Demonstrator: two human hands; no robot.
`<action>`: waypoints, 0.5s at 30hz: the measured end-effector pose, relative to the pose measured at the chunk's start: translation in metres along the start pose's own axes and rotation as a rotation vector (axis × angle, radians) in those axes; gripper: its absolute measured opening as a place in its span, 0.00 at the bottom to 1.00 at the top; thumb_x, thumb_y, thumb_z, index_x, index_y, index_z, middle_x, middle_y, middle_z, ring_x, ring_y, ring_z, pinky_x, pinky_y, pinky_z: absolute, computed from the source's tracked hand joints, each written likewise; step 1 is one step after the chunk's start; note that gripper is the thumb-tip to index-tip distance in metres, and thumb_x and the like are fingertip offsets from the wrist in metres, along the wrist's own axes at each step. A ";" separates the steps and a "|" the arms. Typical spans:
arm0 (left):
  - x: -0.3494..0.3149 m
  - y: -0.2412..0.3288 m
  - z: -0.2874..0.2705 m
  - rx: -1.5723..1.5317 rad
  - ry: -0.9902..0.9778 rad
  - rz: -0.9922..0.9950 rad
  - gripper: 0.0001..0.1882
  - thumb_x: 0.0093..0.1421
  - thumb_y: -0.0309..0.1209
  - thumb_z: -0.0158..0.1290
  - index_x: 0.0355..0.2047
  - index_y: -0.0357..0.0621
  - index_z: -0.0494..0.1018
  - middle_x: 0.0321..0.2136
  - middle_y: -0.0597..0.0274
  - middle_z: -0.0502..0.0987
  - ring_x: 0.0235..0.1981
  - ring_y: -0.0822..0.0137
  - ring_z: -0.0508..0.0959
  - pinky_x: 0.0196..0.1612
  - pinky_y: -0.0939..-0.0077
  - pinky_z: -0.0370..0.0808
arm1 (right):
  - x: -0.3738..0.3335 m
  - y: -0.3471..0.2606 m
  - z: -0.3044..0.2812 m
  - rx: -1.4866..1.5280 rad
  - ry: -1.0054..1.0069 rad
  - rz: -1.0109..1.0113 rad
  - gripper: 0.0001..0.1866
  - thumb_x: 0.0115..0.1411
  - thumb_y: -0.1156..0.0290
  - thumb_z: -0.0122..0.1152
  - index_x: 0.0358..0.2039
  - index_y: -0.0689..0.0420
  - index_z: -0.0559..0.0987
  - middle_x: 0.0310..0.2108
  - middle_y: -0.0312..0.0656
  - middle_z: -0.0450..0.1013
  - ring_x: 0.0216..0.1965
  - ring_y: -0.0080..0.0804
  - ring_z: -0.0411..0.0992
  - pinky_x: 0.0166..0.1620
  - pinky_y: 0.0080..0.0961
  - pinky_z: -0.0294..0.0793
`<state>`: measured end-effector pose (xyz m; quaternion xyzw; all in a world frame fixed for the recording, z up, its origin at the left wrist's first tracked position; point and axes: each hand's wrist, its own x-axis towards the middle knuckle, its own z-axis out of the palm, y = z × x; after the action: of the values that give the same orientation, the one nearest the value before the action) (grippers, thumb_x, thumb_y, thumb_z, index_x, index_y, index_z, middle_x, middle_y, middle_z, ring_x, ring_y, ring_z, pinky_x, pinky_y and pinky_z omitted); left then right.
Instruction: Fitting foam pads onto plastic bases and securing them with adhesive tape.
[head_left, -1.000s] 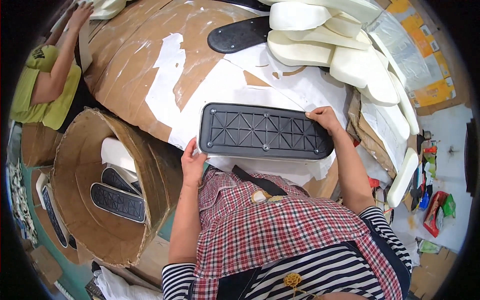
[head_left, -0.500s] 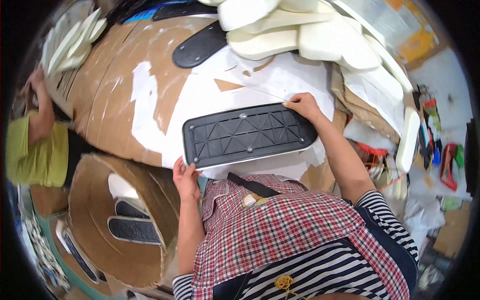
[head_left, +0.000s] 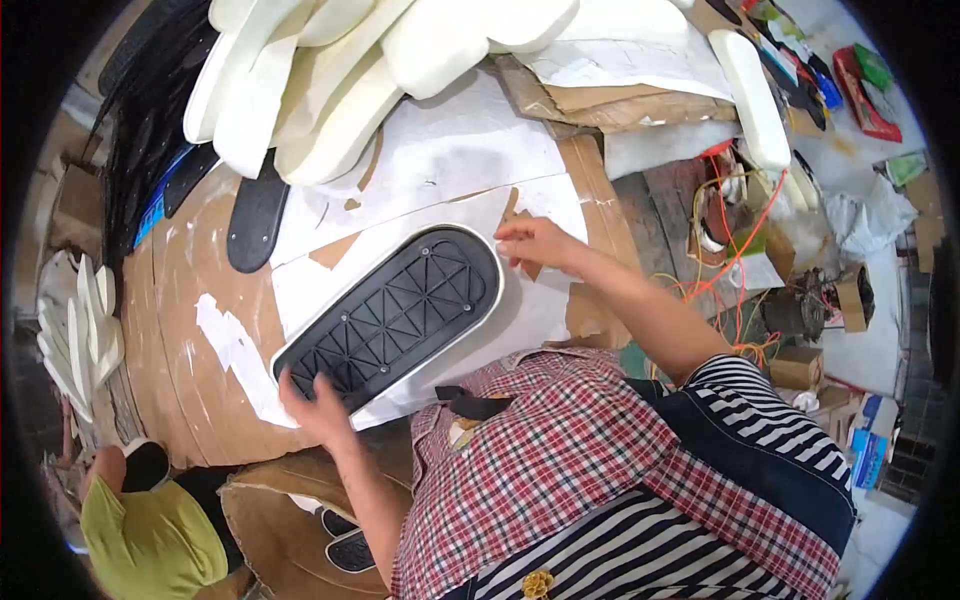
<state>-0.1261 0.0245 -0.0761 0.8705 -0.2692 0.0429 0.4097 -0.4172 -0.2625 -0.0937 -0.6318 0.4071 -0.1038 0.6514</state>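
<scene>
A long black plastic board (head_left: 400, 305) with a ribbed lattice face and several small metal fittings lies at a slant, its rounded end at the upper right. A white foam rim shows around its edge. My left hand (head_left: 318, 405) is at the board's lower-left end, thumb and index finger spread over the black surface; its other fingers are partly hidden. By the rounded end is my right hand (head_left: 540, 245), fingers loosely bent and apart at the white rim. Whether those fingertips touch the rim, I cannot tell.
White foam pads (head_left: 340, 110) are heaped at the far side, beside a smaller black board (head_left: 257, 225). White paper (head_left: 430, 150) covers part of the cardboard tabletop (head_left: 170, 370). A person in a yellow-green top (head_left: 155, 540) is at lower left, near a cardboard bin (head_left: 290, 540). Orange cords (head_left: 740, 260) hang right.
The board has turned from nearly level to a slant, its rounded end swung away from me. My right hand's pinch on the edge has loosened. The whole view has also shifted.
</scene>
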 end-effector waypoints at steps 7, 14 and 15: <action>-0.011 0.129 0.110 -0.012 -0.586 0.667 0.25 0.50 0.30 0.55 0.50 0.46 0.67 0.53 0.52 0.65 0.57 0.41 0.59 0.58 0.49 0.54 | -0.003 0.023 0.020 0.290 -0.041 0.051 0.22 0.56 0.61 0.62 0.47 0.60 0.71 0.29 0.34 0.73 0.26 0.19 0.71 0.26 0.16 0.70; -0.030 0.115 0.138 0.323 -0.606 0.702 0.28 0.57 0.42 0.47 0.58 0.53 0.59 0.61 0.56 0.53 0.63 0.44 0.48 0.59 0.39 0.47 | 0.006 0.032 0.029 0.306 -0.070 0.095 0.25 0.57 0.59 0.59 0.52 0.58 0.68 0.33 0.34 0.73 0.30 0.20 0.71 0.29 0.16 0.70; -0.029 0.115 0.140 0.342 -0.593 0.702 0.28 0.58 0.42 0.46 0.59 0.54 0.59 0.61 0.56 0.53 0.63 0.45 0.48 0.59 0.40 0.46 | 0.008 0.031 0.028 0.295 -0.097 0.095 0.25 0.57 0.59 0.59 0.52 0.58 0.68 0.33 0.34 0.73 0.30 0.20 0.71 0.29 0.16 0.70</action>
<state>-0.2290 -0.1257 -0.0983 0.7568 -0.6405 -0.0278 0.1274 -0.4051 -0.2409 -0.1282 -0.5136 0.3850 -0.1007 0.7602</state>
